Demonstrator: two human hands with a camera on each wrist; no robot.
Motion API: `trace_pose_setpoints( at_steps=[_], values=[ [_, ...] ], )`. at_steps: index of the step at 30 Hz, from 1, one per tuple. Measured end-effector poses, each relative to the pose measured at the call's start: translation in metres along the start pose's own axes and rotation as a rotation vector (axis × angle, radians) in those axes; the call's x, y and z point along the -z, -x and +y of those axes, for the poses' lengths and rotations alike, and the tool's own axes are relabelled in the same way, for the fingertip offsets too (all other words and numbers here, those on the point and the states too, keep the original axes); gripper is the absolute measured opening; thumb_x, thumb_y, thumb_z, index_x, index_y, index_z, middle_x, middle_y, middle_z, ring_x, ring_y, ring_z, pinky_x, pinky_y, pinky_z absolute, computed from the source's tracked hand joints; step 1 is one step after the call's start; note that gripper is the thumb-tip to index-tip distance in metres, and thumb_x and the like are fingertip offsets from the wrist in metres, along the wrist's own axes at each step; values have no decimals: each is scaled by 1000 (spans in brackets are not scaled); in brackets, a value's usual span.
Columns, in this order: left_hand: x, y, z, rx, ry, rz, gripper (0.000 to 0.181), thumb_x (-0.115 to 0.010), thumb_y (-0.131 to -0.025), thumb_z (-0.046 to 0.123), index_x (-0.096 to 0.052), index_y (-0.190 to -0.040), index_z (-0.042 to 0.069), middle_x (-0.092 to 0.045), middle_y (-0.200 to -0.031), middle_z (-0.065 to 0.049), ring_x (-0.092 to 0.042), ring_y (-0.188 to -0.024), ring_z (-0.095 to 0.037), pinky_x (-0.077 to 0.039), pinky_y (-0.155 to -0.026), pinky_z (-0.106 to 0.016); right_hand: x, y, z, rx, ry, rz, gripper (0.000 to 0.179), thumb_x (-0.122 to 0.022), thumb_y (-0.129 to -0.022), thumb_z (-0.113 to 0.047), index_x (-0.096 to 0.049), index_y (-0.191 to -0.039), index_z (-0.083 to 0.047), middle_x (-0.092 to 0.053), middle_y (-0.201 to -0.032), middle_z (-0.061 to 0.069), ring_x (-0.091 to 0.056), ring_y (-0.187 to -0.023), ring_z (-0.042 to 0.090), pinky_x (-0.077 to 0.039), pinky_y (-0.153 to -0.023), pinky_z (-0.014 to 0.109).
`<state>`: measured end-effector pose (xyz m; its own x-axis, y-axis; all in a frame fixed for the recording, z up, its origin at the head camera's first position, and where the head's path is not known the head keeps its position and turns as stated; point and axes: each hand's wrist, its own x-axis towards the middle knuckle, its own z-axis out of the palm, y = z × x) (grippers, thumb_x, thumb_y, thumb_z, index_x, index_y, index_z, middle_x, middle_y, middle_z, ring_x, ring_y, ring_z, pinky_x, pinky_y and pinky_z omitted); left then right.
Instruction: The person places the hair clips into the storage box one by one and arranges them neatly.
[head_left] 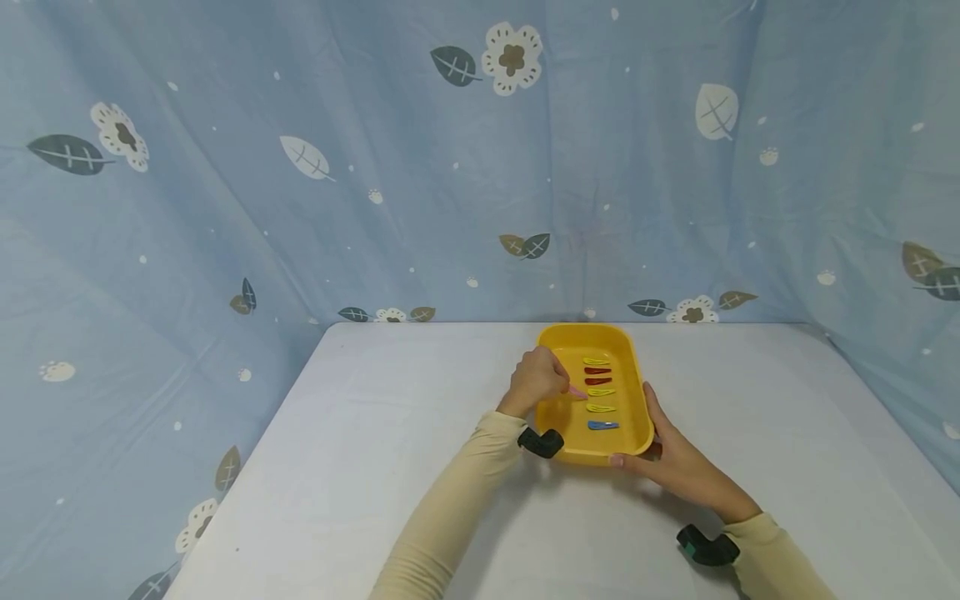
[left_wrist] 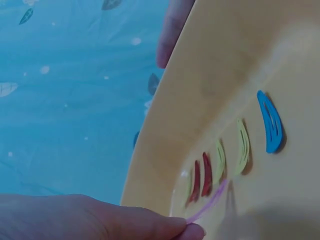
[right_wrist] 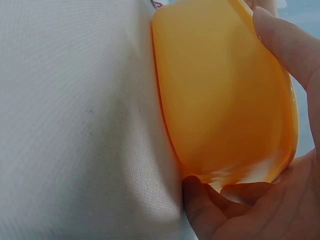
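Note:
My left hand (head_left: 536, 380) reaches over the left side of a yellow tray (head_left: 551, 337), pinching a pink hair clip (left_wrist: 212, 201) between thumb and finger. The clip's free end points toward a column of snap hair clips on the tray floor. In that column lie three yellow clips, two red ones and, nearest me, a blue clip (head_left: 603, 425). My right hand (head_left: 686, 471) grips the tray's near right corner, thumb at the rim. In the right wrist view its other fingers (right_wrist: 200, 205) curl by the tray's bottom edge.
The tray is on a white-covered table (head_left: 420, 400), toward its far edge. A blue curtain (head_left: 375, 167) printed with leaves and flowers hangs behind and along the sides. Each wrist carries a black strap-on device (head_left: 707, 546).

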<state>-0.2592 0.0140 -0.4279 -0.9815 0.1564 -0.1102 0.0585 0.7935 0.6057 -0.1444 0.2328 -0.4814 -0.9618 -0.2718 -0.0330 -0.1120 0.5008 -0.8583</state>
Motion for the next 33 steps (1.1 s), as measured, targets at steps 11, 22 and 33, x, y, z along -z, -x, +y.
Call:
trace_pose_setpoints(
  at_steps=[11, 22, 33],
  values=[
    [-1, 0, 0, 15, -12, -9, 7, -80, -84, 12, -83, -78, 13, -78, -82, 0, -59, -63, -12, -44, -52, -24, 0, 0, 0, -6, 4, -1, 124, -78, -92, -40, 21, -163, -19, -28, -167, 25, -59, -129, 30, -51, -91, 15],
    [-3, 2, 0, 7, -52, -20, 19, -77, -84, 9, -77, -66, 9, -58, -55, 5, -47, -52, -12, -36, -46, -26, 0, -1, 0, -7, -2, -6, 125, -79, -91, -42, 21, -163, -24, -19, -171, 23, -57, -131, 30, -48, -92, 12],
    [-6, 4, 3, 3, -177, -44, 39, -77, -86, 13, -53, -55, 16, -42, -53, 5, -46, -52, -13, -36, -52, -28, 1, 0, 0, 3, -3, -4, 125, -79, -91, -41, 21, -164, -24, -20, -171, 23, -59, -130, 30, -48, -92, 11]
  ],
)
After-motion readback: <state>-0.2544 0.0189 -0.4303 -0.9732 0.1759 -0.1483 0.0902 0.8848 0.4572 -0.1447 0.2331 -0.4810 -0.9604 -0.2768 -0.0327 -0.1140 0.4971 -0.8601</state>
